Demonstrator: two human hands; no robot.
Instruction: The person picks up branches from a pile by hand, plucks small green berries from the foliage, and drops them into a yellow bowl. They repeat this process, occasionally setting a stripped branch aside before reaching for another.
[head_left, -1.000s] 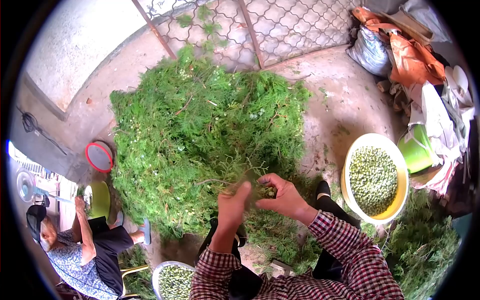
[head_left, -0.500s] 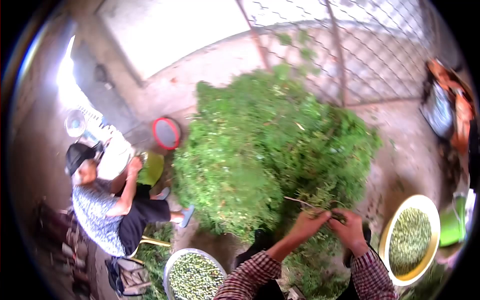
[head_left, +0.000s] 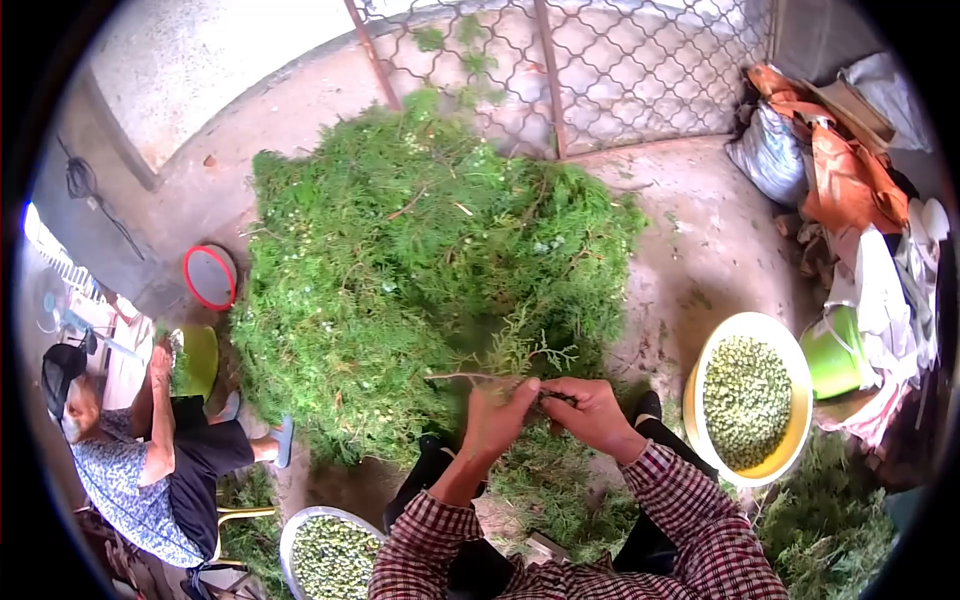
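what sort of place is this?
Likely an informal, semi-open work yard: metal lattice barrier, hard floor with a heap of evergreen cuttings, and a yellow basin of small green fruits.

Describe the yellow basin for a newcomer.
Find the heap of green branches. Right of it, beyond the right hand, a round basin of green berries sits beside a lime-green bucket. Its yellow colour separates it from that bucket and the silver-rimmed basin lower left.
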